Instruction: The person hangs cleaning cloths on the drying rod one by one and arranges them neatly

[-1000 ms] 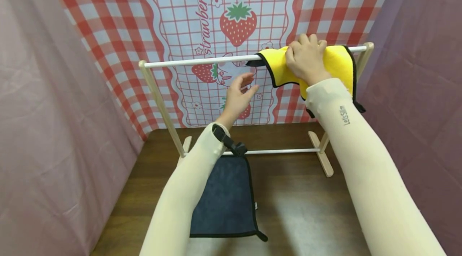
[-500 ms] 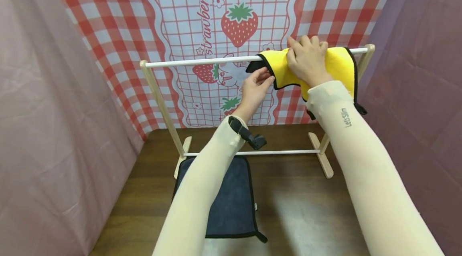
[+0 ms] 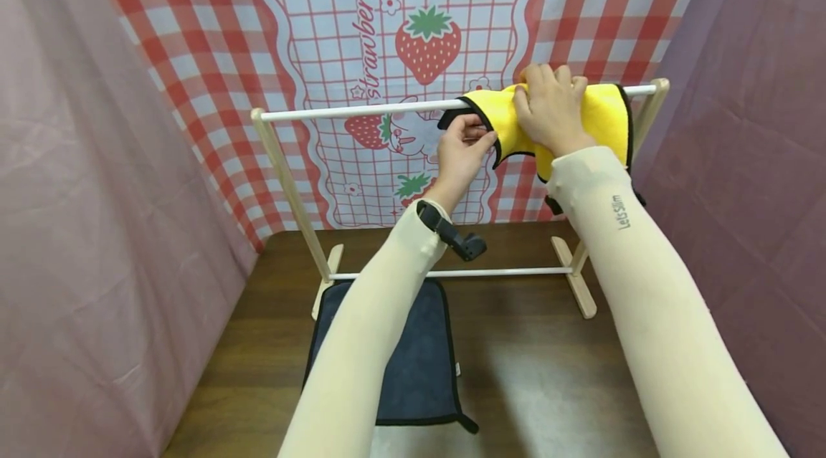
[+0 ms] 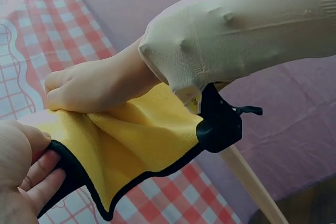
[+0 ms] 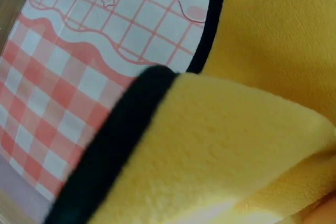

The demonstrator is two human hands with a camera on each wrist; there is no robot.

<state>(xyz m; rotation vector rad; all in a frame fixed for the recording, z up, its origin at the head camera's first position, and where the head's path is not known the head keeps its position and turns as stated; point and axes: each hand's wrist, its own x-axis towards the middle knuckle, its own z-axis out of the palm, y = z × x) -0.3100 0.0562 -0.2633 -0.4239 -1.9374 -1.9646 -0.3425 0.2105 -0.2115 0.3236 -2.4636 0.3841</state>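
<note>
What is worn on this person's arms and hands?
The left hand and right hand wear no gloves. The left sleeve and right sleeve are cream and close-fitting, the right one marked "LetsSlim" in dark letters. The left one carries a black strap and black device at its end.

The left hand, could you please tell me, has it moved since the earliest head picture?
Yes: against the white top bar, the left hand has moved rightward and slightly up, to the yellow cloth.

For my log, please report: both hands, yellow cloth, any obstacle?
Left hand pinching yellow cloth by edge. Right hand gripping it over white bar. Cloth draped, rumpled. No obstacle visible.
</note>
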